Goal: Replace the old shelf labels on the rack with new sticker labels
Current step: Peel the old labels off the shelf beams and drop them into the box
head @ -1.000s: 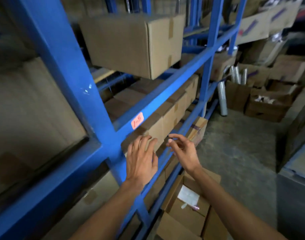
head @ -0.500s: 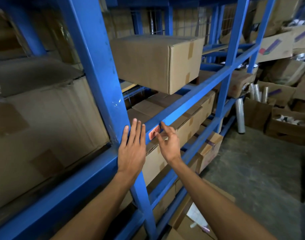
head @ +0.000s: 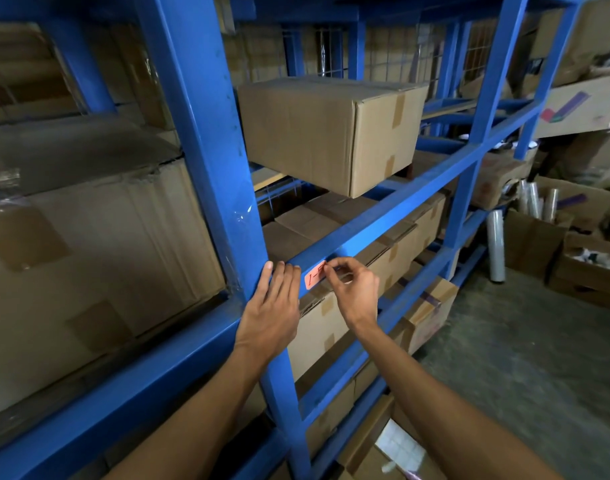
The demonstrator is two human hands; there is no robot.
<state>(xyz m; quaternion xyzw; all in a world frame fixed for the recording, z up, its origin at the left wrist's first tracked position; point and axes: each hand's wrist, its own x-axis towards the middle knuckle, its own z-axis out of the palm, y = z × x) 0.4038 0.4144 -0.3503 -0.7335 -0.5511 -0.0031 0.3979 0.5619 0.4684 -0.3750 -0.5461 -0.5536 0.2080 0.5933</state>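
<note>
Label (head: pixel 314 279) on the beam (head: pixel 376 220) is pinched at its upper right corner by right-hand fingers (head: pixel 331 271); its long axis follows the beam. Left hand (head: pixel 272 306) is laid flat, fingers together, on the post (head: pixel 206 140).

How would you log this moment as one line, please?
left hand: flat on blue rack post | right hand: picking at orange label | label: on beam

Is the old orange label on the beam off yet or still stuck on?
Still on: the orange label lies against the blue beam, right hand pinching its right edge.
</note>
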